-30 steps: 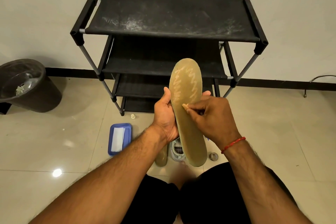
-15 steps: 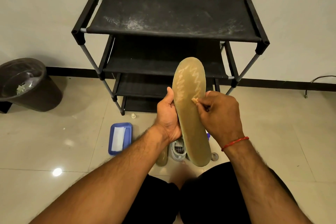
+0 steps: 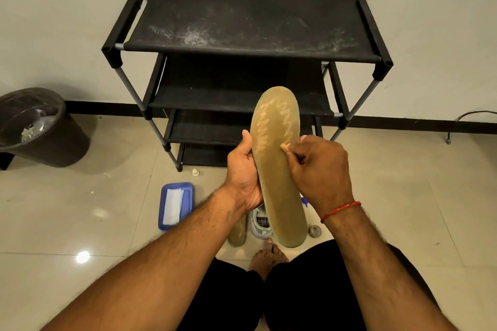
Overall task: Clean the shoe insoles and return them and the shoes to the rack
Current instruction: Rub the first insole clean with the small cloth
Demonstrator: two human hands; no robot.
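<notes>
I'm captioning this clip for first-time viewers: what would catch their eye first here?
The tan insole, held upright mid-frame: the left hand grips its edge while the right hand pinches a small tan piece against its surface. Behind it stands the black shoe rack, its top shelf streaked with pale dust.

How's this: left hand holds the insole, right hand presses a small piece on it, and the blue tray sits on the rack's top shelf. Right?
Not quite. The head view shows the blue tray on the floor before the rack, not on its top shelf. The left hand holds the insole, and the right hand presses a small piece on it.
</notes>
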